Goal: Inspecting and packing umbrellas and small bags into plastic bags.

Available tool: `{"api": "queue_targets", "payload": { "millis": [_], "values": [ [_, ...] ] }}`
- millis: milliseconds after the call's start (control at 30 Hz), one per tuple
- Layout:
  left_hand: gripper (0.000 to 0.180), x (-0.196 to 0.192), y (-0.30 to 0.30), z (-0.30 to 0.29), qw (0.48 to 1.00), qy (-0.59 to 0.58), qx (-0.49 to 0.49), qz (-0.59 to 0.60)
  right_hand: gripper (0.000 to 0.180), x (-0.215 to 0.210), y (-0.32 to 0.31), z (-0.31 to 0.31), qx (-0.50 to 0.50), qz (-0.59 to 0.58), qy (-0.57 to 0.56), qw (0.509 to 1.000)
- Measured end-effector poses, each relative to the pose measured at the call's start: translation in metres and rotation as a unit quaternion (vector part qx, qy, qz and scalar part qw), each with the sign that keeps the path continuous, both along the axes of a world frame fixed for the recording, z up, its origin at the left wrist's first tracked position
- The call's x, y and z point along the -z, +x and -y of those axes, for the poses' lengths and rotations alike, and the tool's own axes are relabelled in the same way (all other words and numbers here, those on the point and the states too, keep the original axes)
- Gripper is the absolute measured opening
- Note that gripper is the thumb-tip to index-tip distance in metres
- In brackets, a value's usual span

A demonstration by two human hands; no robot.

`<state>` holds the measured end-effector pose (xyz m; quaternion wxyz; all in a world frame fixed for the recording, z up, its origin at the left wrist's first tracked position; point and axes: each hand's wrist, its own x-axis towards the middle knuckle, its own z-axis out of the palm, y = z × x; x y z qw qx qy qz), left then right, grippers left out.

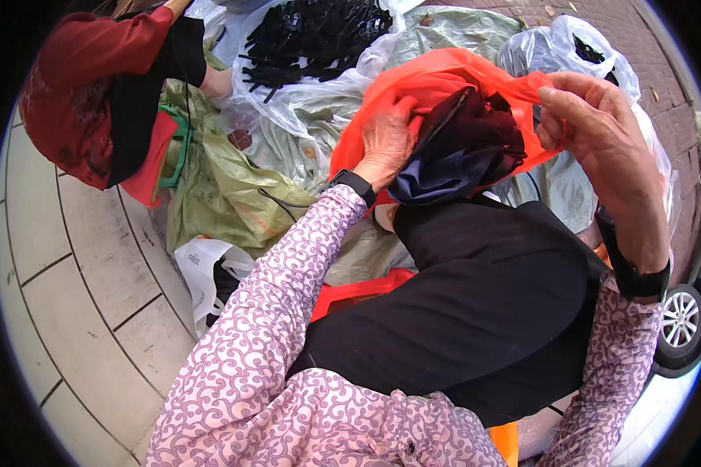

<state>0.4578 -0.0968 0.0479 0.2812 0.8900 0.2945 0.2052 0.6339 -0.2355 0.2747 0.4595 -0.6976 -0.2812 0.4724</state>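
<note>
A red plastic bag (357, 118) sits open in front of my knees. Dark cloth pieces (459, 148), navy and deep maroon, lie bunched in its mouth. My left hand (387, 144), with a black band at the wrist, is at the bag's left side with its fingers curled against the red film, right beside the cloth. Some of its fingertips are hidden. At the upper right, my right hand (592, 113) pinches the gathered rim of the same bag and holds it up, away from the cloth.
Behind the red bag stands a clear plastic bag of black strap-like pieces (315, 39). Another clear bag (553, 47) is at the right. A person in red (93, 86) sits at the left. Green sacking (234, 191) and a white bag (202, 272) lie near tiled paving (86, 288).
</note>
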Motion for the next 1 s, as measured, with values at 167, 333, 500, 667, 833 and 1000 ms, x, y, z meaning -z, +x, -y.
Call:
{"api": "queue_targets", "payload": {
  "millis": [167, 333, 500, 667, 833, 1000],
  "values": [
    [0.023, 0.012, -0.012, 0.005, 0.995, -0.069, 0.074, 0.023, 0.023, 0.006, -0.01, -0.009, 0.018, 0.027, -0.013, 0.999],
    [0.062, -0.016, -0.025, 0.015, 0.948, -0.241, 0.197, -0.063, 0.024, 0.032, 0.01, -0.007, 0.047, -0.047, -0.035, 0.997],
    [0.085, -0.021, -0.029, 0.031, 0.943, -0.225, 0.239, -0.054, 0.022, 0.032, 0.009, -0.012, 0.065, -0.075, -0.03, 0.995],
    [0.041, 0.019, -0.024, 0.029, 0.99, -0.11, 0.073, -0.045, 0.019, 0.04, -0.006, -0.023, 0.073, -0.063, -0.063, 0.993],
    [0.031, 0.039, 0.025, 0.01, 0.982, -0.154, 0.049, -0.094, 0.019, 0.098, -0.013, -0.019, -0.042, 0.012, -0.133, 0.99],
    [0.036, 0.028, 0.039, 0.011, 0.968, -0.213, 0.024, -0.127, 0.056, 0.14, -0.021, -0.016, -0.059, 0.101, -0.183, 0.976]
  ]
}}
